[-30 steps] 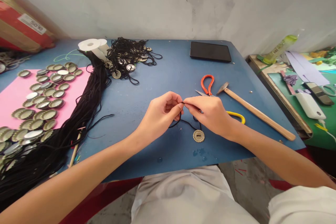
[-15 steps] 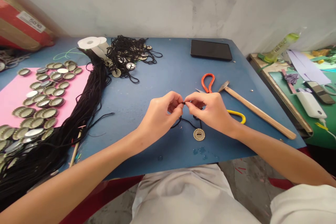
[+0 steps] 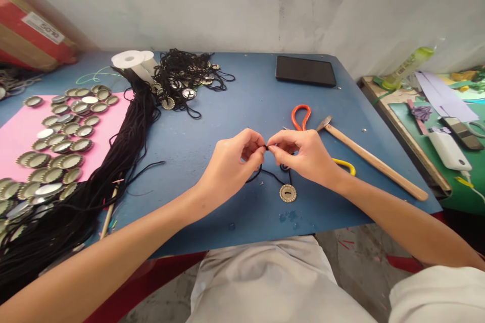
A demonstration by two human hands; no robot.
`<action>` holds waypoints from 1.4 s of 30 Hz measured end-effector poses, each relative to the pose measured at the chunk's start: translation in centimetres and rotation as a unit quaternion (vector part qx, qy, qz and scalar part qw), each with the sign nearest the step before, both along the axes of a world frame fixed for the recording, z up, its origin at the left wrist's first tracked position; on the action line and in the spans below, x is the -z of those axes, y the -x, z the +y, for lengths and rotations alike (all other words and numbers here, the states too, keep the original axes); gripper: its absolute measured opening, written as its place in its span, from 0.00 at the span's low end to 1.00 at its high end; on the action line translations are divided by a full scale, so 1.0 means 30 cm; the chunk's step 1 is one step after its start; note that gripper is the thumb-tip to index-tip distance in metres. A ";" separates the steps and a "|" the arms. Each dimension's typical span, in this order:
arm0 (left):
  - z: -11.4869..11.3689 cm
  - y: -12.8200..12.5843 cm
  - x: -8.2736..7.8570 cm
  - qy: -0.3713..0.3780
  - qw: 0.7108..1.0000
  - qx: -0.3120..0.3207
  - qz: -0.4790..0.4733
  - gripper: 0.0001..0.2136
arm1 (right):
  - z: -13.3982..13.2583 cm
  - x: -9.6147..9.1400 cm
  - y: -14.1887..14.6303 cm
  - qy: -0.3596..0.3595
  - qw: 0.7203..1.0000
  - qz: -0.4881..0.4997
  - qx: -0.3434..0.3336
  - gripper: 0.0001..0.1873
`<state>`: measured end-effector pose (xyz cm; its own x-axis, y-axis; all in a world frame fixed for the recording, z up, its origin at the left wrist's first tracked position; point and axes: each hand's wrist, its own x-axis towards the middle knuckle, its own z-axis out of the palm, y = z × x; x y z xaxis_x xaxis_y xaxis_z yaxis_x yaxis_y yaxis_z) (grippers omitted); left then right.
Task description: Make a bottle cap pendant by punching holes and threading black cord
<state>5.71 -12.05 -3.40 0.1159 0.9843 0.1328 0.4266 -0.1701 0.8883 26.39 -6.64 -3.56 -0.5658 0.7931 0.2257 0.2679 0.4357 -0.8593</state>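
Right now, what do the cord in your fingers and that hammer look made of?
The cord looks like thin black textile or elastic: matte, limp. The hammer has a pale wooden handle, seemingly unvarnished, and a small dull grey head, probably steel.

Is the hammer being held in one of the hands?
No, the hammer lies on the blue table, while both hands pinch a black cord.

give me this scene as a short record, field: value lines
left hand: left hand pinches black cord
right hand: right hand pinches the same cord, fingertips meeting the left's
on cord: bottle cap lying on blue table
behind hands: orange scissors, hammer
left side: loose caps on pink sheet, cord bundle
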 end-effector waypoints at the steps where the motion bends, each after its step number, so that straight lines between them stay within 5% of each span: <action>1: 0.001 0.001 0.002 -0.008 1.000 0.002 0.007 0.03 | 0.001 0.002 0.000 -0.002 1.000 -0.001 0.002 0.06; 21: -0.006 0.013 0.043 -0.161 0.968 -0.006 0.191 0.07 | -0.008 0.013 0.000 -0.037 0.999 -0.020 0.017 0.07; 42: 0.023 0.013 0.001 0.016 0.996 0.047 -0.070 0.04 | -0.004 -0.011 -0.004 -0.003 1.000 -0.005 0.007 0.07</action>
